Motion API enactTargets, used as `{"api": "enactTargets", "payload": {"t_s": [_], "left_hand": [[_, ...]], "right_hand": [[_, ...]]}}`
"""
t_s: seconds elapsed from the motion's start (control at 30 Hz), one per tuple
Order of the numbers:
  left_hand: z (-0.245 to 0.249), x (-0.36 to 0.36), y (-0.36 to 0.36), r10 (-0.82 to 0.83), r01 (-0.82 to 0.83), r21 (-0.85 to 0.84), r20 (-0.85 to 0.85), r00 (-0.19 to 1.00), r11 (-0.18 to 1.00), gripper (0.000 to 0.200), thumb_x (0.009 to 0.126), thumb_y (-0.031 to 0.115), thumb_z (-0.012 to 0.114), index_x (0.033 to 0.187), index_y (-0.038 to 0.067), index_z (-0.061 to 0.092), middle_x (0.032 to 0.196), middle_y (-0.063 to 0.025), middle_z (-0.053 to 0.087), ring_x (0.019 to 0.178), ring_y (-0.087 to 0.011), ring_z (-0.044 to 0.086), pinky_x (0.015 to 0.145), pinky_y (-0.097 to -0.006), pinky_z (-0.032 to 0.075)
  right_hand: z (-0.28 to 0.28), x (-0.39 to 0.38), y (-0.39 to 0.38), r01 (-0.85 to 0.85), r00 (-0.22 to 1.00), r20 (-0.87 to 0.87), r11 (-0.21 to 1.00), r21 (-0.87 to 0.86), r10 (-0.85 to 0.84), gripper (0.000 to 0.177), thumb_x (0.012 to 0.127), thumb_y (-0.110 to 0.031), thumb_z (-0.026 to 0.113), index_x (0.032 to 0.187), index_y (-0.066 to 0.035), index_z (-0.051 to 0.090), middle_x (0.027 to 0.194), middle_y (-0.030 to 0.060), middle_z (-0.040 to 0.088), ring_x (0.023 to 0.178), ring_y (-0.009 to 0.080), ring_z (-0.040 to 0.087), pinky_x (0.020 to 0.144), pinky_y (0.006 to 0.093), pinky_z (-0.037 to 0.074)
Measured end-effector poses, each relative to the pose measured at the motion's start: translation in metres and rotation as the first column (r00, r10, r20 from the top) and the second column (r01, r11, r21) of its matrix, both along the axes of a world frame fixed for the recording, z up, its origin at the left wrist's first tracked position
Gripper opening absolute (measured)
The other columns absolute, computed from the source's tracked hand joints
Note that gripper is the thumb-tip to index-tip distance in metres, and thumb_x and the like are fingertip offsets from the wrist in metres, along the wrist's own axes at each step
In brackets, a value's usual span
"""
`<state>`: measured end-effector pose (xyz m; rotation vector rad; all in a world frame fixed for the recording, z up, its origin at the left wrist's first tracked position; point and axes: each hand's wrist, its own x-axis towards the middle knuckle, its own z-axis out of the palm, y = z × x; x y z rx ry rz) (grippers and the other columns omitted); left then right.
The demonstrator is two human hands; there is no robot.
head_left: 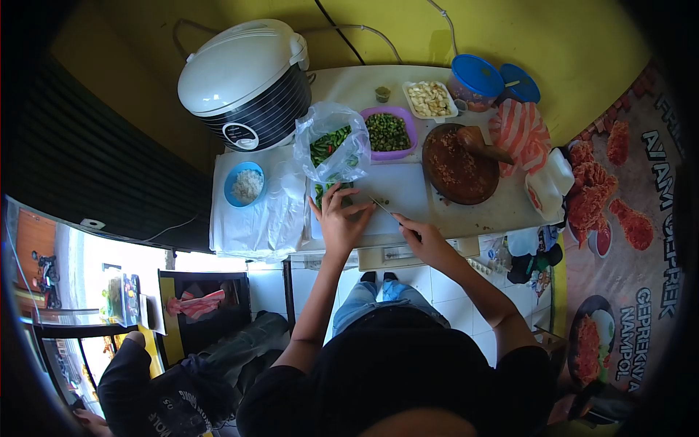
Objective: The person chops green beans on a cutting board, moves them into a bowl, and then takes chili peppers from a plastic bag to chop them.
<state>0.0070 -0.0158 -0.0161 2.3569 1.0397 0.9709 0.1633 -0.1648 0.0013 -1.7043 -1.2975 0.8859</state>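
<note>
R hand (422,239) gripping knife (381,205) over white board (405,183), L hand (341,218) nr green chillies (322,192), can't tell if holding any

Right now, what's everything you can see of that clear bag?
The clear bag is thin, crumpled, whitish film that looks like plastic. Its mouth gapes open, showing what look like slender green chilies inside, with a touch of red. It sits slumped between the rice cooker and the purple tub, by the far edge of the white board. The left hand is just in front of it; whether they touch is hard to tell, and its underside is hidden.
</note>
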Motion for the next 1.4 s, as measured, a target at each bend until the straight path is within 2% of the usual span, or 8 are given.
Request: {"api": "enactTargets", "payload": {"t_s": [0.3,0.5,0.8,0.9,1.0,1.1,1.3,1.4], "left_hand": [[-0.001,0.0,0.001,-0.014,0.014,0.016,0.004,1.0,1.0,0.007,0.074,0.029,0.082,0.08,0.027,0.08,0.112,0.0059,0.064,0.129,-0.0248,0.048,0.114,-0.0678,0.005],[-0.001,0.0,0.0,0.0,0.001,0.021,-0.01,1.0,1.0,0.008,0.074,0.03,0.082,0.081,0.026,0.08,0.111,0.0051,0.064,0.129,-0.0246,0.047,0.114,-0.0671,0.006],[-0.002,0.017,-0.002,0.007,0.005,0.14,-0.087,0.996,0.99,0.013,0.082,0.033,0.075,0.089,0.024,0.08,0.117,0.0042,0.066,0.128,-0.0242,0.049,0.112,-0.0588,0.018],[0.004,0.016,-0.001,0.015,-0.004,0.141,-0.081,0.997,0.99,0.011,0.084,0.028,0.074,0.09,0.022,0.079,0.116,0.0043,0.065,0.127,-0.0233,0.049,0.11,-0.0572,0.021],[0.009,0.005,0.011,0.059,-0.051,0.113,-0.068,0.996,0.992,0.016,0.085,0.029,0.072,0.1,0.026,0.078,0.12,0.0058,0.065,0.129,-0.0249,0.048,0.111,-0.0558,0.02],[0.025,-0.006,0.026,-0.002,0.017,0.151,-0.098,0.995,0.988,0.02,0.085,0.027,0.072,0.104,0.029,0.077,0.121,0.0063,0.064,0.129,-0.0249,0.048,0.111,-0.0556,0.02],[0.032,-0.003,0.065,-0.097,0.154,0.264,-0.217,0.971,0.952,0.02,0.083,0.022,0.073,0.1,0.03,0.078,0.121,0.0069,0.065,0.128,-0.0231,0.049,0.113,-0.0583,0.019],[0.029,0.001,0.088,-0.09,0.159,0.301,-0.23,0.969,0.94,0.018,0.083,0.02,0.072,0.098,0.028,0.078,0.12,0.0071,0.065,0.126,-0.0217,0.05,0.114,-0.058,0.019]], "right_hand": [[0.01,-0.003,-0.015,0.018,1.0,0.014,0.999,-0.047,-0.018,0.041,0.1,-0.011,0.051,0.141,-0.008,0.051,0.064,0.0123,0.045,0.058,0.0136,0.042,0.058,0.0304,0.041],[0.002,0.009,0.001,-0.026,0.996,-0.09,1.0,-0.017,0.025,0.04,0.101,-0.013,0.052,0.14,-0.005,0.051,0.067,0.0047,0.047,0.063,0.0102,0.042,0.061,0.0286,0.042],[0.016,0.027,-0.007,-0.012,0.983,-0.186,0.999,-0.052,0.002,0.041,0.101,-0.016,0.052,0.14,-0.005,0.052,0.071,0.0026,0.048,0.066,0.0083,0.04,0.063,0.0259,0.04],[0.009,0.028,-0.01,0.0,0.991,-0.137,1.0,-0.01,-0.001,0.04,0.101,-0.016,0.052,0.14,-0.008,0.053,0.071,0.0024,0.049,0.065,0.0086,0.04,0.063,0.0258,0.041],[0.009,0.026,-0.012,-0.018,0.996,-0.085,0.999,0.048,0.022,0.039,0.101,-0.015,0.053,0.14,-0.012,0.055,0.071,0.0029,0.049,0.064,0.0092,0.039,0.063,0.0259,0.041],[0.014,0.025,-0.013,-0.103,0.994,-0.029,0.995,0.013,0.103,0.04,0.099,-0.015,0.055,0.139,-0.013,0.055,0.07,0.0055,0.051,0.063,0.0107,0.04,0.063,0.0264,0.042],[0.015,0.034,-0.006,-0.058,0.997,0.054,0.998,-0.005,0.058,0.041,0.097,-0.012,0.059,0.138,-0.011,0.056,0.072,0.0021,0.048,0.065,0.0085,0.039,0.06,0.024,0.039],[0.02,0.039,-0.001,-0.048,0.995,0.087,0.999,-0.022,0.05,0.041,0.097,-0.015,0.057,0.138,-0.013,0.056,0.066,0.0091,0.047,0.06,0.0133,0.041,0.06,0.0282,0.042]]}}
